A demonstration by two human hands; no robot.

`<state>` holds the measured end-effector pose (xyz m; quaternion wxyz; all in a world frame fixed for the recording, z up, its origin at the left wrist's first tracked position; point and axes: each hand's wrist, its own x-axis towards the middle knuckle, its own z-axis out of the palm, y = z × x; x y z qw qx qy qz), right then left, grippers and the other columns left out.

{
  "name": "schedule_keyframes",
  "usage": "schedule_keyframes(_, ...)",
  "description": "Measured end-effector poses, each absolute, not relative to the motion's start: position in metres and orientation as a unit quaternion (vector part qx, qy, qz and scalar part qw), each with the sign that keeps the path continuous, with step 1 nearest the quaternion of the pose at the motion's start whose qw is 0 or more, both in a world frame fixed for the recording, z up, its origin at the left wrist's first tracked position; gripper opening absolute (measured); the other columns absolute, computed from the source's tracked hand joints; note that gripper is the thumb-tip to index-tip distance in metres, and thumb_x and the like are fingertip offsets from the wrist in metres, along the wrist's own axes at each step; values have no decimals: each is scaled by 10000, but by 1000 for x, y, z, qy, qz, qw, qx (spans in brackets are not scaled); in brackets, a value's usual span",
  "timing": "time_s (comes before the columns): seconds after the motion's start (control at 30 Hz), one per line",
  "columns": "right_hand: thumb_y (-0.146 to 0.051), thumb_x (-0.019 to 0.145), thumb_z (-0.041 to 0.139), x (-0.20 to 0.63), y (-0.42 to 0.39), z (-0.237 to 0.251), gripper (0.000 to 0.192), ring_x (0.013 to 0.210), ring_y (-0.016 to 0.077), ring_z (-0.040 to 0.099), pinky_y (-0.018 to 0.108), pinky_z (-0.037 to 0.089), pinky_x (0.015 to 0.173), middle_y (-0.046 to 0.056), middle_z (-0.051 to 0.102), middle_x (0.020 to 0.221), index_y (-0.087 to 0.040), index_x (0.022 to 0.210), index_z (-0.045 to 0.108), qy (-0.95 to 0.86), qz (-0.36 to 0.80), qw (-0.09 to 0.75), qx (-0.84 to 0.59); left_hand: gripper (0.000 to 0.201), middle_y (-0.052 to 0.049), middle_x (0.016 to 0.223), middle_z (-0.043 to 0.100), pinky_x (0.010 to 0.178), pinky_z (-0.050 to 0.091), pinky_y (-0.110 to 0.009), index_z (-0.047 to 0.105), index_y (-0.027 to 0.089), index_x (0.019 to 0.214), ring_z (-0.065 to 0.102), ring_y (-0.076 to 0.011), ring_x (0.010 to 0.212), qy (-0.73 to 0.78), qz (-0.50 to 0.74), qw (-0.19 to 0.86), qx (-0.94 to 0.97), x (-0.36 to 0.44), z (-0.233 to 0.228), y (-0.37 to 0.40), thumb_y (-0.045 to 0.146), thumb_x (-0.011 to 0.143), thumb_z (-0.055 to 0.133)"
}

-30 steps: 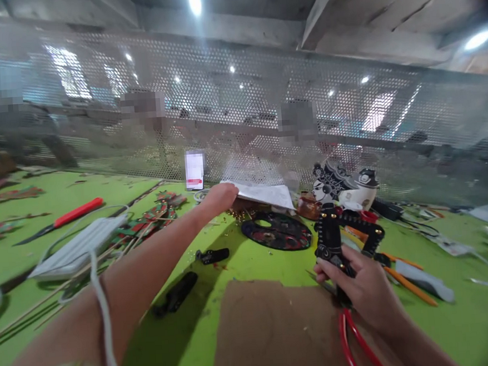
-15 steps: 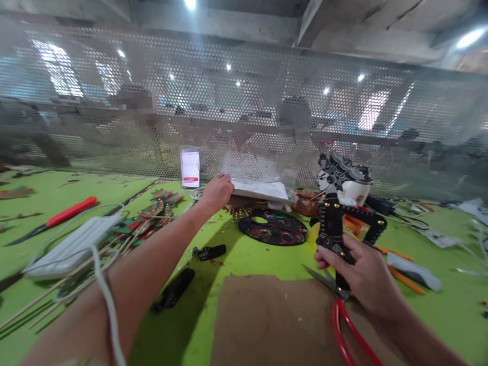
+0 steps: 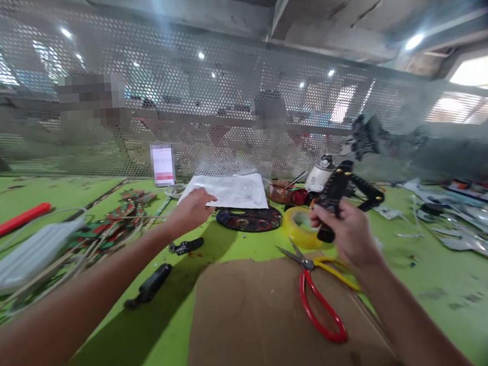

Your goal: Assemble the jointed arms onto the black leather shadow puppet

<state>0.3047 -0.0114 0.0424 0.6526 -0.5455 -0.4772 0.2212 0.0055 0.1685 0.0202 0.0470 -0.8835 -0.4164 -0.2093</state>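
My left hand (image 3: 191, 212) is at the near left edge of a white paper sheet (image 3: 236, 192), its fingers closed on that edge. The sheet lies partly over a dark oval palette (image 3: 250, 220). In my right hand (image 3: 350, 234) is a black shadow puppet (image 3: 338, 187), held upright, with gold rivets and a bent jointed arm; its head is blurred. Just behind the right-hand fingers stands a yellow tape roll (image 3: 299, 226). Red-handled scissors (image 3: 306, 270) rest partly open on a cardboard sheet (image 3: 236, 317), next to a yellow-handled tool (image 3: 336, 271).
Black puppet pieces (image 3: 151, 284) lie left of the cardboard. Farther left are thin sticks, red-green cutouts (image 3: 125, 216), a white power strip (image 3: 35, 253) and a red-handled knife (image 3: 19, 221). A phone (image 3: 163, 165) stands by the perforated screen (image 3: 206, 119); people sit behind it.
My left hand has come down and nearer with the paper, which now lies flatter. The puppet has tilted and turned in my right hand. The view has shifted right.
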Motion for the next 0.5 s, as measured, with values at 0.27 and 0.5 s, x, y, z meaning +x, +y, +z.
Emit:
schedule_keyframes(0.27, -312, 698, 695, 221, -19, 21, 201, 456, 82, 530, 204, 430, 461, -36, 603, 579, -162, 781, 590, -546, 476, 480, -494, 354, -87, 942, 706, 791, 498, -316, 710, 190, 930, 645, -205, 877, -332, -303, -628, -635, 47, 34, 26, 492, 768, 623)
schedule_keyframes(0.5, -214, 698, 698, 199, -17, 29, 155, 457, 75, 536, 183, 425, 449, -46, 590, 550, -172, 694, 549, -538, 504, 456, -498, 375, -48, 848, 699, 661, 471, -276, 694, 203, 860, 618, -176, 738, -443, -396, -579, -558, 34, 24, 8, 417, 565, 781)
